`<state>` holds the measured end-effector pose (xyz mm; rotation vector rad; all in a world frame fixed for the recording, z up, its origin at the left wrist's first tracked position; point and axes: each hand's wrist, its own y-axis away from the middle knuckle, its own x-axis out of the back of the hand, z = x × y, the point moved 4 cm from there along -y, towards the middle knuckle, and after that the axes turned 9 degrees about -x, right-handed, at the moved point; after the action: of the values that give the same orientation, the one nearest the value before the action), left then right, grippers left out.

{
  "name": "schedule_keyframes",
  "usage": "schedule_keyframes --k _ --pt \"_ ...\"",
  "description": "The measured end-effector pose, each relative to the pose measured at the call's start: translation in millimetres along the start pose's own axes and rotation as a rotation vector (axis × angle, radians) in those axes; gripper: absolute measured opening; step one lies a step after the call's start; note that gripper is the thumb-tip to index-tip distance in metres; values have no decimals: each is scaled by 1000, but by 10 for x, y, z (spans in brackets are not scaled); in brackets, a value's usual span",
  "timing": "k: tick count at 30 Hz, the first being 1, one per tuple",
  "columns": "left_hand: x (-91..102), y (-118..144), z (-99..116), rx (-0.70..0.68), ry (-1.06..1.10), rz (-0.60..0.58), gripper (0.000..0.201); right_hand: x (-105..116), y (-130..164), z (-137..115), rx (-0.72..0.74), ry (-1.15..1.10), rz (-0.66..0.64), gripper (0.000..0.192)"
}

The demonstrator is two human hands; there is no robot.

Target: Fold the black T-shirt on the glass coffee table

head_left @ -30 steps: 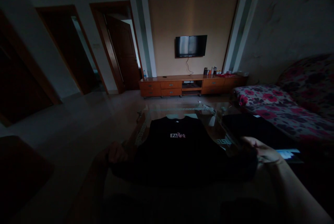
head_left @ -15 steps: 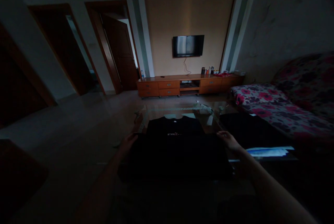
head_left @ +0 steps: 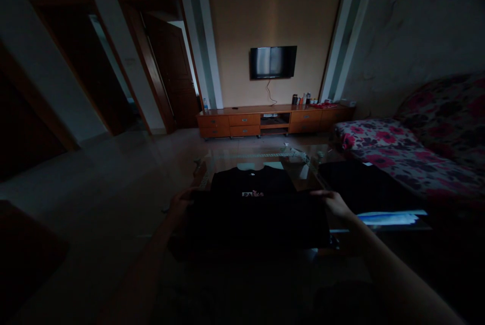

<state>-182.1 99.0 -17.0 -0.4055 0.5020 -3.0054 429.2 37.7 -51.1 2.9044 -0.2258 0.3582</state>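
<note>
A black T-shirt (head_left: pixel 257 219) lies on the glass coffee table (head_left: pixel 322 155), its neckline at the far side and its lower part folded up over the chest. Pale lettering with a bit of pink shows just above the folded edge. My left hand (head_left: pixel 181 206) grips the left end of that edge, fingers closed and partly lost in the dark. At the right end, my right hand (head_left: pixel 333 202) pinches the cloth between thumb and fingers.
Dark folded cloth (head_left: pixel 367 183) lies to the right, beside a blue-and-white packet (head_left: pixel 392 218). A floral sofa (head_left: pixel 382 135) stands at the right. Across the room are a wooden TV cabinet (head_left: pixel 246 122) and a wall-mounted television (head_left: pixel 273 62).
Both hands have drawn the folded edge slightly back towards me and lower, so more of the chest lettering shows. The view has tilted down slightly.
</note>
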Motion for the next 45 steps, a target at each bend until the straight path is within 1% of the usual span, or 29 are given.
schedule_keyframes --k 2,4,7,9,12,14,15,17,20,22,24,26,28,30,33,36,39,41,42,43,44,45 --pt "-10 -13 12 -18 61 79 50 -28 -7 -1 3 -18 13 39" --pt "-30 -10 -37 -5 40 128 51 -86 -27 22 3 3 -8 44" --pt "-60 -8 -199 2 -50 136 53 -173 -78 66 4 57 -43 57" --pt "-56 -27 -323 0 -102 153 51 -206 -125 69 30 78 -42 66" --pt "-15 -92 -443 -8 -212 233 37 -225 -211 19 122 113 4 77" --pt "8 -141 -467 -9 -303 285 24 -251 -271 -13 170 186 34 84" --pt "7 -159 -471 -5 -339 293 18 -273 -301 -18 180 230 42 88" --pt "-19 -175 -484 5 -375 271 12 -330 -357 0 168 308 47 93" --pt "-117 -157 -532 -16 -405 120 18 -398 -417 56 135 358 56 96" --pt "-176 -138 -580 -41 -431 9 32 -410 -442 78 127 391 59 96" --pt "-206 -138 -614 -80 -464 -68 50 -390 -455 64 156 413 65 96" --pt "-212 -162 -618 -133 -511 -93 65 -354 -462 24 212 427 86 97" --pt "-227 -190 -600 -178 -572 -90 73 -333 -473 -12 250 460 116 102" --pt "-270 -198 -583 -195 -633 -87 80 -353 -490 -18 251 533 133 108" --pt "-370 -152 -555 -204 -712 -112 89 -442 -501 7 242 641 146 113" --pt "-440 -73 -467 -226 -816 -135 87 -525 -448 23 212 735 204 108" --pt "-462 -16 -272 -258 -981 -104 75 -576 -291 -35 149 879 359 85" --pt "-500 8 -128 -277 -1075 -99 61 -648 -143 -117 135 985 448 68" --pt "-539 21 -75 -287 -1104 -128 52 -710 -74 -157 146 1032 454 61" --pt "-593 39 -42 -298 -1120 -178 43 -787 -13 -187 169 1068 429 56" --pt "-653 63 -32 -306 -1125 -242 40 -872 34 -199 192 1094 382 53" --pt "-713 94 -49 -301 -1128 -311 42 -952 65 -189 202 1109 324 52"
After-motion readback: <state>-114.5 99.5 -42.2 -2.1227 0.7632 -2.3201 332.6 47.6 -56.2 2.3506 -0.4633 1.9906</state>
